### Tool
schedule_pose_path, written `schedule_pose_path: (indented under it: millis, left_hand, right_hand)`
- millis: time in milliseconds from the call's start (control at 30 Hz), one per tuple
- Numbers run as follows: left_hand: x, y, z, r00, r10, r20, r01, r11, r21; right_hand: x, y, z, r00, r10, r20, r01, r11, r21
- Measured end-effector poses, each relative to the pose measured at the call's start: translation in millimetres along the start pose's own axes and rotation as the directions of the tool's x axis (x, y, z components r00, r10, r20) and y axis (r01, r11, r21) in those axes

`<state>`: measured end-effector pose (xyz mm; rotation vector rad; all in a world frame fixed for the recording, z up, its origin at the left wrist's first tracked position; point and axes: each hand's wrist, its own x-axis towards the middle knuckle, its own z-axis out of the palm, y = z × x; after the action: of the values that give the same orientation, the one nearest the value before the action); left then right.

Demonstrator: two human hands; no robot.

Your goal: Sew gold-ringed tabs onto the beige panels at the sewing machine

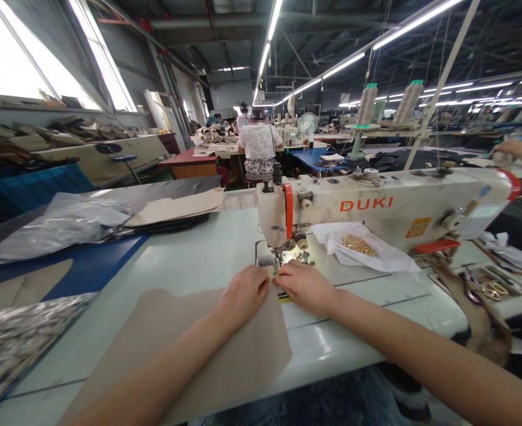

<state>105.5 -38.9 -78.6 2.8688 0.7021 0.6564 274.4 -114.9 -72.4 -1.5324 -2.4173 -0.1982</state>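
Note:
A large beige panel [185, 349], smooth like leather or fabric, lies on the pale green sewing table [190, 254] and reaches up to the needle area. My left hand [245, 291] rests on it with fingers curled and pressed together at its far edge, just before the presser foot [277, 260]. Close beside it, my right hand [306, 287] is closed in a pinch at the panel's edge, the fingertips partly hidden. Both hands are at the head of the white sewing machine [371, 198] marked DUKI, whose work light shines by the needle.
White wrapping [385, 254] with small gold-coloured metal pieces [357, 244] lies under the machine arm. Beige pieces [176, 207] and a clear plastic bag [65, 225] lie at left. A parts tray [500, 290] stands right. Thread cones [366, 105] stand behind; a person [260, 145] sits further back.

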Motion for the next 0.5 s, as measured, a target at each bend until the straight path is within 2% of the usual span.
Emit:
schedule_pose_path:
  millis: [167,300,500]
  left_hand:
    - [1.0,-2.2,-1.6,1.000,-0.011,0.001,0.011,0.999,-0.045]
    - [0.2,-3.2,1.4,1.000,-0.021,-0.017,0.020,0.999,-0.034]
    - [-2.8,-3.0,4.7,0.999,-0.032,-0.034,0.031,0.999,-0.034]
  right_hand:
    - [-15.0,3.5,-17.4,0.981,-0.166,0.097,0.174,0.982,-0.073]
    - [-22.2,-1.8,-21.3,0.955,-0.263,0.136,0.278,0.956,-0.099]
    - [-9.4,-5.0,-8.6,0.980,-0.191,0.060,0.196,0.975,-0.106]
